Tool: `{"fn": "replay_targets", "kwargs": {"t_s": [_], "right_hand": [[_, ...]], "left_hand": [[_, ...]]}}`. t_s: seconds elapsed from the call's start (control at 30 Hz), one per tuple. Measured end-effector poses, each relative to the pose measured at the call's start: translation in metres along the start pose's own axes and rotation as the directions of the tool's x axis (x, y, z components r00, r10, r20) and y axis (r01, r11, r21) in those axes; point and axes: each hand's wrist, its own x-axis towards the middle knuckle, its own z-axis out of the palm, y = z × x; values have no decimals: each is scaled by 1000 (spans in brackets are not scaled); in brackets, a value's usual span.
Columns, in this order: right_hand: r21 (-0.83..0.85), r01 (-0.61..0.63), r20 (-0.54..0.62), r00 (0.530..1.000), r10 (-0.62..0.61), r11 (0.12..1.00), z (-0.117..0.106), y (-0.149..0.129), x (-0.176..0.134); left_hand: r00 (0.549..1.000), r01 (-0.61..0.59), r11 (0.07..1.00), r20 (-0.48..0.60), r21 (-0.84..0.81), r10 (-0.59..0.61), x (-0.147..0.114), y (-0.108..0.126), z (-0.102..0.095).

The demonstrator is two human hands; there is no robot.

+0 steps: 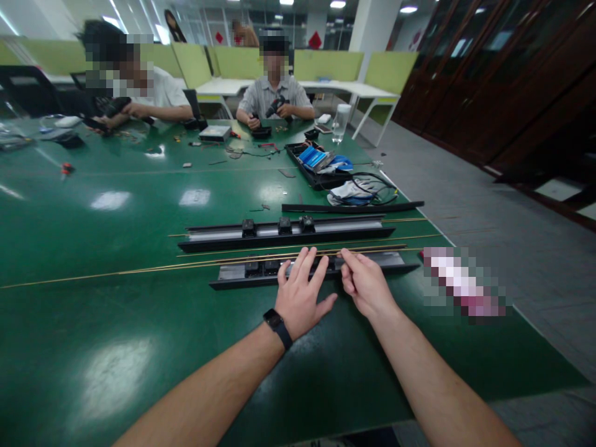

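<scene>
My left hand [302, 288], wearing a dark watch [278, 328], lies with fingers spread over the nearer black channel [400, 268] and the thin brass-coloured rods [162, 268] along its far edge. My right hand [365, 282] is closed in a pinch at those rods, just right of my left fingers; the fingertips partly hide what is between them. Dark blocks [252, 268] sit inside the nearer channel, some covered by my fingers. Behind it lies a second black channel [205, 242] with three black blocks [285, 225] on its pale inner strip.
A long black strip [354, 207] lies beyond the channels. Behind it are a black tray [321, 180] with blue items, a cable and gloves [358, 189]. A blurred pinkish object [460, 282] is at right. Across the green table [139, 379] two people handle dark tools.
</scene>
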Motion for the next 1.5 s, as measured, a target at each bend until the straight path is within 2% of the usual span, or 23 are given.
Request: {"fn": "replay_targets", "kwargs": {"t_s": [0.3, 1.2, 1.5], "right_hand": [[33, 18, -41, 999, -17, 999, 1, -1, -2], [-24, 53, 20, 998, -53, 998, 1, 0, 4], [-7, 5, 13, 1000, -5, 1000, 0, 0, 1]], "left_hand": [[1000, 3, 1000, 7, -10, -3, 0, 0, 1], [999, -14, 1000, -33, -4, 14, 3, -1, 2], [1000, -2, 1000, -29, -8, 1, 2, 0, 3]]}}
